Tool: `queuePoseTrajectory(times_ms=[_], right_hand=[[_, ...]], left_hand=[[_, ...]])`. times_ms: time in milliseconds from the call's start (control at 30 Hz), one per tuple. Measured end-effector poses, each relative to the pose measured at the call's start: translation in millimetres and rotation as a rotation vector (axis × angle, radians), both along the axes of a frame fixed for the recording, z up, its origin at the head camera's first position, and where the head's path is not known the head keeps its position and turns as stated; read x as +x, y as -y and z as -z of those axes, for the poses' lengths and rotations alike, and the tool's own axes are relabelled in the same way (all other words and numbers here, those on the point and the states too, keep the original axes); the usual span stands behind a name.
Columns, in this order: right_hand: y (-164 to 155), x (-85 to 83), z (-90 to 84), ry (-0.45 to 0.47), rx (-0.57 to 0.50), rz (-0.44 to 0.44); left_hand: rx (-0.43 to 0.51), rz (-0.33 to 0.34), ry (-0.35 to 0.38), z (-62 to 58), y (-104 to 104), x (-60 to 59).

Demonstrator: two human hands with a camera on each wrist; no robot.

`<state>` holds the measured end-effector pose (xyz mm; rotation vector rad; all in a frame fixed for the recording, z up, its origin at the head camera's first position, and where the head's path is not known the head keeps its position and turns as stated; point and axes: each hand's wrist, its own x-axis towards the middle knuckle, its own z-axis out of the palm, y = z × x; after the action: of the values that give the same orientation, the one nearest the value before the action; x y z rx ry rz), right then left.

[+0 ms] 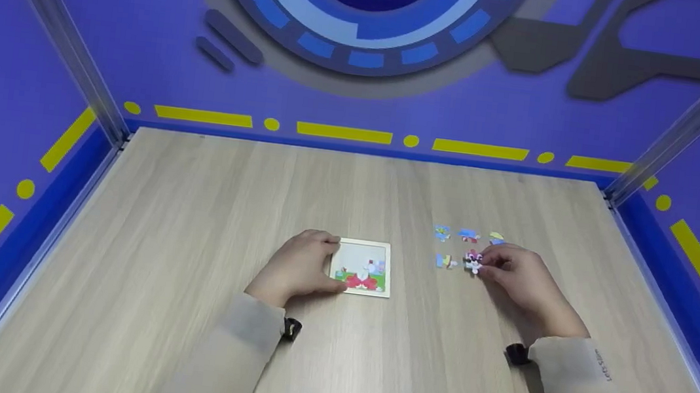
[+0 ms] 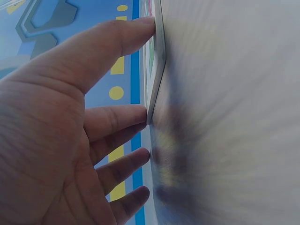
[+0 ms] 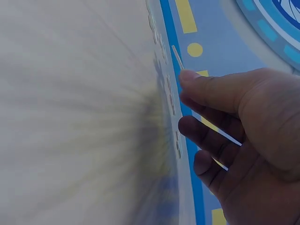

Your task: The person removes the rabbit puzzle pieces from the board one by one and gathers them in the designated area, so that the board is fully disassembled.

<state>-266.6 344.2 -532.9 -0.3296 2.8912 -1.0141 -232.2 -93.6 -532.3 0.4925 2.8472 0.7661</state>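
Two hands are busy on the pale wooden table [image 1: 179, 309]: our left hand [image 1: 299, 268] has its thumb and fingers spread against the near-left edge of the small square wooden puzzle tray [image 1: 363, 267], and our right hand [image 1: 522, 279] pinches a thin, flat, red-and-white puzzle piece [image 1: 473, 261] by its rim, tilted up off the table. We think this piece is very light and stiff, a bit slippery and easy to drop, so its thin sides are the best place to hold. Four more little flat coloured pieces [image 1: 468, 236] lie just beside it, right of the tray.
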Motion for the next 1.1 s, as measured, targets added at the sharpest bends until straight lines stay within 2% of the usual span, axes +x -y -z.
queuePoseTrajectory(times_ms=[400, 767, 1100], right_hand=[[-2, 0.7, 1.1, -0.009, 0.024, -0.023], [-4, 0.0, 0.5, -0.044, 0.047, -0.046], [10, 2.5, -7.8, -0.031, -0.005, -0.044]], left_hand=[[0.002, -0.015, 0.012, -2.6, -1, 0.4], [0.014, -0.001, -0.007, 1.0, -1, -1.0], [0.001, 0.000, -0.008, 0.8, 0, 0.0]])
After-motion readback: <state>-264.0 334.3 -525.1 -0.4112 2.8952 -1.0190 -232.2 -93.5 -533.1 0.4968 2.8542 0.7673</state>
